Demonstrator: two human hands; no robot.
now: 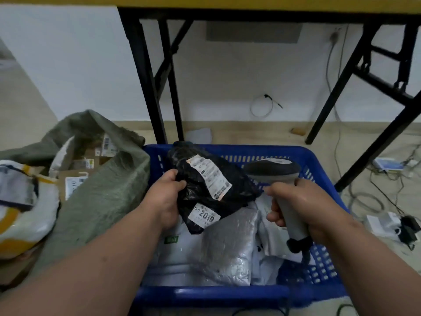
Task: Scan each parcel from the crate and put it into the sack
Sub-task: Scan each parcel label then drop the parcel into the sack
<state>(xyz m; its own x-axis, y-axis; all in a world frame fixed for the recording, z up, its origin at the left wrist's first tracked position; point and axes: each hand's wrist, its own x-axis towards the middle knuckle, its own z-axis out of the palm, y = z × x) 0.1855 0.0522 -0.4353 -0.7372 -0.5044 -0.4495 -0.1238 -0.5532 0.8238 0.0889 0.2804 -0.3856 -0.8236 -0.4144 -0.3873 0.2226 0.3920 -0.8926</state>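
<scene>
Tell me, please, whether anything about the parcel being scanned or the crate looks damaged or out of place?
Nothing looks damaged. The black parcel, held over the blue crate by the left hand, is crumpled, and its long label lies wrinkled and slanted, which might hamper the scanner in the right hand.

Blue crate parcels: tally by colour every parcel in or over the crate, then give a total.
Black plastic parcel with white labels, in the grip of the left hand over the blue plastic crate: 1
Silver bubble-wrap parcel: 1
White plastic parcels: at least 2; overlaps hide their edges
Total: at least 4
</scene>
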